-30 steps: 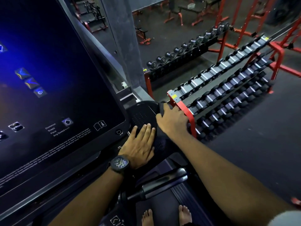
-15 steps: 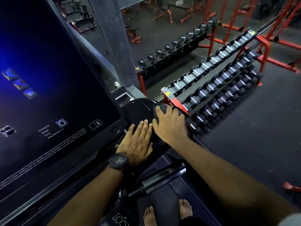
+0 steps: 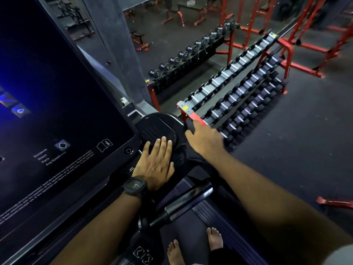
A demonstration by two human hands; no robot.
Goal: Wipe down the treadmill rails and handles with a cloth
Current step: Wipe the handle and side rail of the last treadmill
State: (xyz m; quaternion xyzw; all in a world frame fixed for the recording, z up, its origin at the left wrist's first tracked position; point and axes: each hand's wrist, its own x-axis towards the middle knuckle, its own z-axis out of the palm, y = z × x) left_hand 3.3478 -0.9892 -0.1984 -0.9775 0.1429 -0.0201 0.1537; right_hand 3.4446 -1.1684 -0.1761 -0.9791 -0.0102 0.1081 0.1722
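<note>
My left hand (image 3: 154, 165), with a black watch on the wrist, rests flat on the dotted side tray (image 3: 156, 127) of the treadmill console, fingers straight. My right hand (image 3: 205, 140) presses a dark cloth (image 3: 192, 158) onto the console's rounded right edge, just right of the tray. The cloth's tip pokes out past the fingertips and the rest bunches under the wrist. A glossy black handle bar (image 3: 183, 203) juts out below both hands.
The large dark touchscreen (image 3: 57, 92) fills the left. Red dumbbell racks (image 3: 238, 88) stand close on the right, beyond the console edge. Below, my bare feet (image 3: 214, 240) stand on the treadmill belt beside the ribbed side rail (image 3: 210, 213). A grey pillar (image 3: 118, 44) rises ahead.
My right hand slid with the cloth from beside the left hand out toward the console's right edge. The left hand stayed flat on the tray.
</note>
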